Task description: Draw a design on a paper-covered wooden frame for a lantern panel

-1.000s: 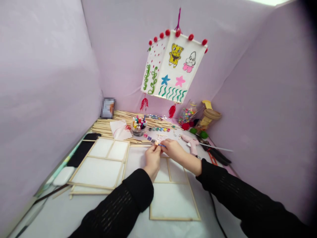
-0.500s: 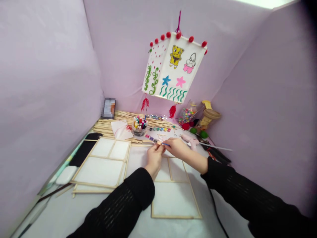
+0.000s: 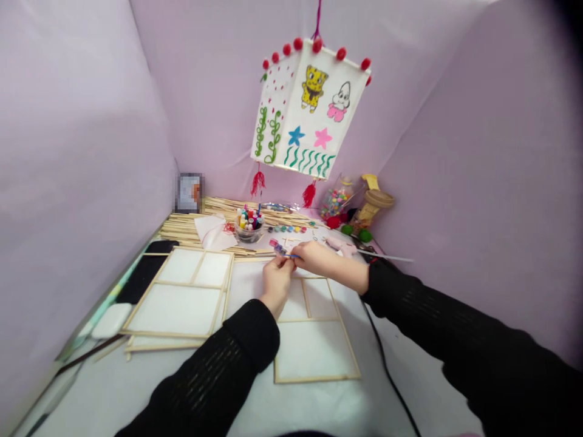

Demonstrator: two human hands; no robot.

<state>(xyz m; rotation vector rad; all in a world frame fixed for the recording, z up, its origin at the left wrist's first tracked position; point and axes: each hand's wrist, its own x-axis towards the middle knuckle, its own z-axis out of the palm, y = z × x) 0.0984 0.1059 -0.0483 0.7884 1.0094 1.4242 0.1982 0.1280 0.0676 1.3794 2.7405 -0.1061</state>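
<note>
My left hand point(image 3: 277, 282) is closed, thumb and fingers pinched together above the top of a wooden frame with white panels point(image 3: 316, 349). Whatever lies between these fingertips is too small to make out. My right hand point(image 3: 314, 258) is closed on a thin blue stick point(image 3: 294, 255), perhaps a paintbrush, which points left toward the left fingertips. The two hands almost touch. Just beyond them is a short strip of pink and purple paint pots point(image 3: 277, 246); whether the left fingers touch it, I cannot tell.
Two more wooden frames point(image 3: 182, 309) overlap at left, by a black phone-like slab point(image 3: 143, 273) and white case point(image 3: 112, 320). Behind stand a cup of markers point(image 3: 249, 227), wooden sticks point(image 3: 191, 227) and a bead jar point(image 3: 337, 200). A painted lantern point(image 3: 314, 115) hangs above; a pink glue gun point(image 3: 341, 246) lies right.
The view has shifted slightly, so the scene sits higher and further left. My hands stay together at the same place, and the right hand keeps the blue stick.
</note>
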